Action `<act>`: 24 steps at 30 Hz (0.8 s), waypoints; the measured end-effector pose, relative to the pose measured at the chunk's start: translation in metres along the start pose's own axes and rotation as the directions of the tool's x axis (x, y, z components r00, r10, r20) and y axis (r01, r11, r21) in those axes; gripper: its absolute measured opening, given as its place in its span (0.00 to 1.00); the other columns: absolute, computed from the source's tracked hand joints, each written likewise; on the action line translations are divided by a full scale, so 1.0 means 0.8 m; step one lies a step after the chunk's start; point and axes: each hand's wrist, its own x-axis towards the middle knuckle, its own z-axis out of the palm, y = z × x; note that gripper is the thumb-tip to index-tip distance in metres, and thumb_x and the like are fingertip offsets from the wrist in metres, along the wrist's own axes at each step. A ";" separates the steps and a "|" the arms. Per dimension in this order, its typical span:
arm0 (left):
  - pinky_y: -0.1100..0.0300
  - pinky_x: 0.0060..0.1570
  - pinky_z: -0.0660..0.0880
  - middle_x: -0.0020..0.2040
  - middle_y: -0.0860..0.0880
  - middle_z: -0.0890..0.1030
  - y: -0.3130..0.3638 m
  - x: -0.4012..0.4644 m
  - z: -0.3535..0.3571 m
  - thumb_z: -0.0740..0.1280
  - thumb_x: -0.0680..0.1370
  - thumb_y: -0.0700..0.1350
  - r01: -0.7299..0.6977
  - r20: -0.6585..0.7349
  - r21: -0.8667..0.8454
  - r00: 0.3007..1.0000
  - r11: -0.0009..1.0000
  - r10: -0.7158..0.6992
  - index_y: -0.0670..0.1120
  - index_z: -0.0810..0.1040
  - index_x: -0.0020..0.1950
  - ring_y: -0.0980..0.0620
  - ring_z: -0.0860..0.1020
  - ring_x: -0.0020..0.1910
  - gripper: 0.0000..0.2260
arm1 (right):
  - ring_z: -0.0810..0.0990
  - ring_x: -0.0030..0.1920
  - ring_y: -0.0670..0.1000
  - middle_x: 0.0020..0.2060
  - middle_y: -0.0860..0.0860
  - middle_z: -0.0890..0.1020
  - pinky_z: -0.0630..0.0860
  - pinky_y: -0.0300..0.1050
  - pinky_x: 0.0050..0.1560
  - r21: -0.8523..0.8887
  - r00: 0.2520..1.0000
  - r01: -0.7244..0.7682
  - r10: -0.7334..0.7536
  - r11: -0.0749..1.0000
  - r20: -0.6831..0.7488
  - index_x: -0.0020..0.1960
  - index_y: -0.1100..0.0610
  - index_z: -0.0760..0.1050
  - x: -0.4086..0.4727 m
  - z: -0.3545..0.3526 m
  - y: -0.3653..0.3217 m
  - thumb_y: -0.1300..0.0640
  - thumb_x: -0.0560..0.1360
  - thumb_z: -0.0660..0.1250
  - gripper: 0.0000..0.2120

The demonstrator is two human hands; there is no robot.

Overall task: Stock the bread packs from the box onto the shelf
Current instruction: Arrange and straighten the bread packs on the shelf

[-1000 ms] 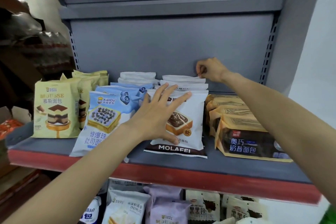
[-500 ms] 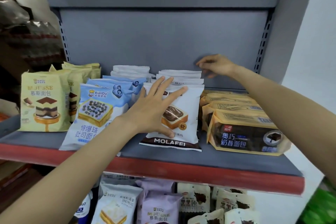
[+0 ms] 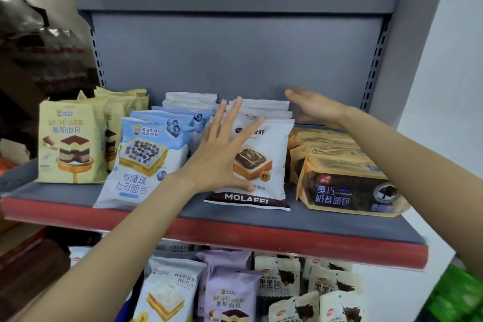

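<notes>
Pressing MOLAFEI pack point(image 3: 257, 162): left hand point(image 3: 220, 157), fingers splayed flat; right hand point(image 3: 313, 108) open behind row, gripping nothing.

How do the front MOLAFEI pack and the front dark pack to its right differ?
The MOLAFEI pack is white and leans upright; the dark pack is tan-edged, wider and lies low. The left hand rests on the MOLAFEI pack; nothing touches the dark pack. Both front their rows.
</notes>
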 end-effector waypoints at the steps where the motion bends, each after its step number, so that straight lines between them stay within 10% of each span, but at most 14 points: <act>1: 0.39 0.73 0.47 0.74 0.55 0.29 0.003 -0.009 0.003 0.77 0.61 0.62 0.034 -0.075 -0.132 0.996 0.991 -0.044 0.61 0.42 0.75 0.52 0.28 0.73 0.55 | 0.66 0.64 0.44 0.69 0.46 0.65 0.68 0.39 0.59 0.009 1.000 0.022 -0.022 1.000 -0.019 0.75 0.53 0.57 -0.013 -0.002 0.001 0.46 0.82 0.50 0.23; 5: 0.58 0.71 0.46 0.76 0.59 0.35 0.013 -0.039 0.020 0.79 0.62 0.54 0.145 -0.195 -0.572 0.932 0.808 -0.306 0.65 0.42 0.73 0.61 0.36 0.74 0.54 | 0.59 0.73 0.49 0.76 0.43 0.54 0.64 0.42 0.65 -0.002 0.996 0.045 -0.045 0.999 0.076 0.76 0.46 0.50 -0.049 -0.003 0.010 0.38 0.79 0.48 0.29; 10: 0.63 0.69 0.54 0.77 0.54 0.35 0.000 -0.031 0.042 0.80 0.63 0.48 0.256 0.093 -0.593 0.964 0.763 -0.251 0.67 0.29 0.69 0.61 0.45 0.75 0.61 | 0.59 0.74 0.51 0.77 0.45 0.52 0.62 0.46 0.69 0.021 0.960 0.009 -0.014 1.000 0.279 0.76 0.43 0.44 -0.045 0.017 0.014 0.31 0.71 0.53 0.39; 16: 0.60 0.70 0.58 0.77 0.54 0.41 -0.006 -0.019 0.049 0.81 0.61 0.48 0.261 0.117 -0.621 0.963 0.740 -0.242 0.70 0.28 0.67 0.61 0.53 0.73 0.63 | 0.70 0.67 0.47 0.69 0.46 0.70 0.67 0.42 0.66 0.006 0.962 -0.002 0.000 1.000 0.274 0.77 0.49 0.44 -0.037 0.031 0.014 0.53 0.69 0.73 0.47; 24: 0.56 0.71 0.59 0.77 0.51 0.47 -0.006 -0.020 0.050 0.81 0.60 0.51 0.251 0.081 -0.638 0.962 0.728 -0.260 0.72 0.30 0.67 0.54 0.56 0.75 0.62 | 0.71 0.65 0.48 0.65 0.45 0.72 0.71 0.41 0.60 0.116 0.976 -0.037 0.011 0.993 0.218 0.77 0.47 0.44 -0.044 0.033 0.012 0.60 0.68 0.75 0.50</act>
